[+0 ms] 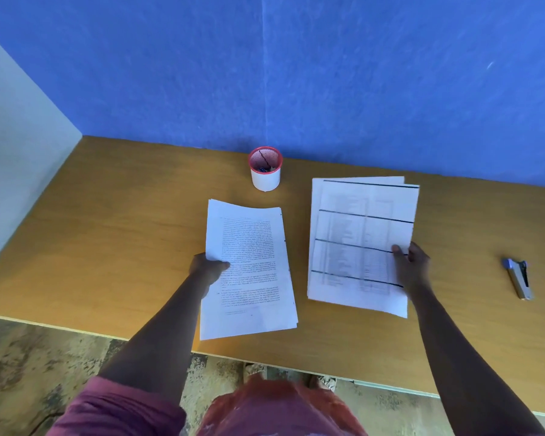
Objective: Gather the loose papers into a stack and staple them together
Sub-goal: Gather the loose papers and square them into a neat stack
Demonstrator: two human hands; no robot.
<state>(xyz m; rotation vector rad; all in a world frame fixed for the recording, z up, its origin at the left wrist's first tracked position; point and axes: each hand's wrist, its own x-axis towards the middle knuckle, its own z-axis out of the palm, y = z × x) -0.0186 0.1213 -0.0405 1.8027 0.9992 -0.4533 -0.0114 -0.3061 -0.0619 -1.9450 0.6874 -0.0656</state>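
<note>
Two piles of white paper lie on the wooden desk [114, 234]. The left pile of text pages [249, 272] is gripped at its left edge by my left hand [206, 269], thumb on top. The right pile of table pages with thick black lines [359, 243] is gripped at its right edge by my right hand [411, 262], thumb on top; its sheets are fanned slightly out of line. The piles are apart, with a narrow strip of desk between them. A grey stapler [518, 278] lies on the desk to the far right, away from both hands.
A white cup with a red rim [265, 173] stands behind the left pile, near the blue wall. The desk's front edge runs just below the papers. A pale wall closes off the left side. The floor shows below the desk.
</note>
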